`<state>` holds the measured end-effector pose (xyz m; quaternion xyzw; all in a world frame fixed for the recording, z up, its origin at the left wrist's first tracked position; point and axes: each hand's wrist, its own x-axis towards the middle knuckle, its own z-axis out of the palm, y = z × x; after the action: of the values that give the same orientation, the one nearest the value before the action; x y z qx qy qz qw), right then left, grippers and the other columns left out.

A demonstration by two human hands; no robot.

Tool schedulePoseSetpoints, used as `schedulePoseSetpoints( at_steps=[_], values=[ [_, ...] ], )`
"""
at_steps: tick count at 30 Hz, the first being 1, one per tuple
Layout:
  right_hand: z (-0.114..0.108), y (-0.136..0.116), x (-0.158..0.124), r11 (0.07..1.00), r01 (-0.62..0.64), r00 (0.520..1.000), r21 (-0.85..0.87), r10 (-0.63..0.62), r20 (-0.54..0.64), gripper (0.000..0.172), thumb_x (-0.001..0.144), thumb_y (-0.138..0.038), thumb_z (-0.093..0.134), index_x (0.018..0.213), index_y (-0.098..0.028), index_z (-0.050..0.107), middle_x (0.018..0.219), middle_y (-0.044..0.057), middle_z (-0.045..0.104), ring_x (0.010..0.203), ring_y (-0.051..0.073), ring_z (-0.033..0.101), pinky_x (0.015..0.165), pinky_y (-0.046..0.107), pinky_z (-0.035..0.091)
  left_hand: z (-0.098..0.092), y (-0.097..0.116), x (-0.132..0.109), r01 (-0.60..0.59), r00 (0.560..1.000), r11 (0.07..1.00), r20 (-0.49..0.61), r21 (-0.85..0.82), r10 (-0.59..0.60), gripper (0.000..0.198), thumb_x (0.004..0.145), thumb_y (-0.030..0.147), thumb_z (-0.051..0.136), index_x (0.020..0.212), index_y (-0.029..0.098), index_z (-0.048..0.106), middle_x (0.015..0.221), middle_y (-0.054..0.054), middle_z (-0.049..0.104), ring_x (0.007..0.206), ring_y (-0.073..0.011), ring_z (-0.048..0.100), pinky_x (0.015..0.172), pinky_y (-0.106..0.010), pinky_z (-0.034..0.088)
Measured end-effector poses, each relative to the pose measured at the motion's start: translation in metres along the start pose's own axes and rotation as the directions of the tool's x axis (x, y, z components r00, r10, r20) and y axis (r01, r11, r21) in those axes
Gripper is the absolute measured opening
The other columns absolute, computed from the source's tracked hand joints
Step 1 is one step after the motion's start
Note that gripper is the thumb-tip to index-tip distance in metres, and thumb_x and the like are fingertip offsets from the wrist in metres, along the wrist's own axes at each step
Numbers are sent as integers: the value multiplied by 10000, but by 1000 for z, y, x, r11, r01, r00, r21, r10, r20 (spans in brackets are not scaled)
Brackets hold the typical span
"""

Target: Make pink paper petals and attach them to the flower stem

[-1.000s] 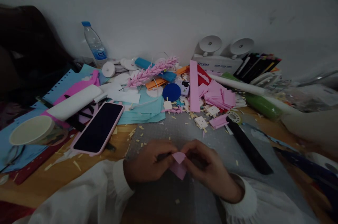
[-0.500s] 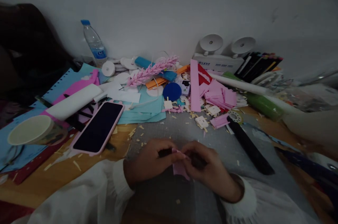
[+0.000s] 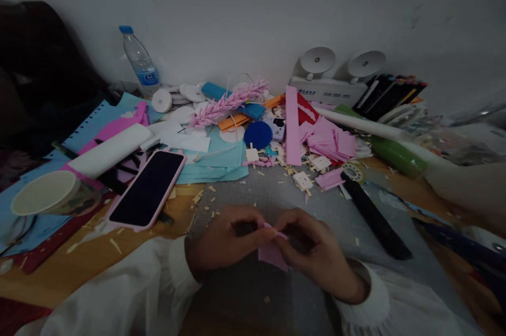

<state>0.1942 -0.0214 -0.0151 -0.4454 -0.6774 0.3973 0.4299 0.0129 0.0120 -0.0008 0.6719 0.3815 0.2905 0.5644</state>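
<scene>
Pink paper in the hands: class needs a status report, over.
Left hand, right hand: both pinching. Pink paper: held between them, over grey mat. Long black object: rightward, touching neither hand.

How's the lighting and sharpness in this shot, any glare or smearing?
Head view: dim overall, darkest at upper left; head view: clear plastic at far right smeared and stretched; head view: pink paper dim but readable, phone screen dark, no strong glare.

The pink slip [image 3: 272, 257] looks matt paper, the phone screen [image 3: 148, 188] glossy, the bottle [image 3: 140, 60] clear plastic, the desk [image 3: 47, 284] wood.
</scene>
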Motion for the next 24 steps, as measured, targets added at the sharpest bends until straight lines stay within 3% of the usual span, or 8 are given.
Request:
schedulePoseSetpoints(
  at_steps=[6, 10, 18, 21, 24],
  values=[
    [-2, -3, 3, 996, -88, 994, 23, 87, 69, 78, 774, -124, 591, 802, -197, 582, 644, -28, 605, 560, 106, 582, 498, 185, 443, -1, -2, 0, -13, 999, 998, 49, 54, 10, 259, 816, 366, 607, 705, 135, 643, 619, 11, 549, 568, -102, 476, 497, -204, 348],
    [-2, -2, 2, 982, -148, 987, 117, 140, 75, 54, 812, -184, 613, 822, -195, 561, 633, -35, 576, 536, 91, 548, 470, 175, 410, -3, 1, 0, -94, 993, 989, 79, 118, 85, 235, 856, 305, 553, 747, 121, 652, 641, 8, 540, 583, -101, 473, 518, -205, 358],
    [-1, -7, 6, 930, -266, 961, 254, 237, 139, 215, 829, -357, 661, 775, -182, 548, 622, -45, 525, 508, 66, 474, 440, 157, 363, -4, 2, -3, -182, 980, 975, 103, 129, 169, 194, 878, 245, 505, 749, 141, 606, 685, 1, 555, 607, -101, 495, 551, -208, 387],
    [-2, -11, 8, 925, -278, 958, 259, 246, 147, 264, 814, -414, 668, 760, -182, 555, 616, -38, 541, 500, 71, 488, 434, 162, 377, -4, 4, -3, -216, 975, 961, 92, 174, 202, 220, 873, 246, 491, 688, 154, 566, 647, 11, 540, 574, -96, 478, 528, -204, 381],
    [-2, -11, 8, 944, -227, 972, 237, 206, 112, 209, 832, -380, 650, 785, -191, 573, 632, -28, 581, 526, 85, 540, 459, 169, 426, -4, 6, -4, -235, 972, 948, 62, 215, 227, 239, 877, 252, 489, 667, 160, 555, 621, 20, 527, 549, -89, 467, 518, -201, 376]
  ],
)
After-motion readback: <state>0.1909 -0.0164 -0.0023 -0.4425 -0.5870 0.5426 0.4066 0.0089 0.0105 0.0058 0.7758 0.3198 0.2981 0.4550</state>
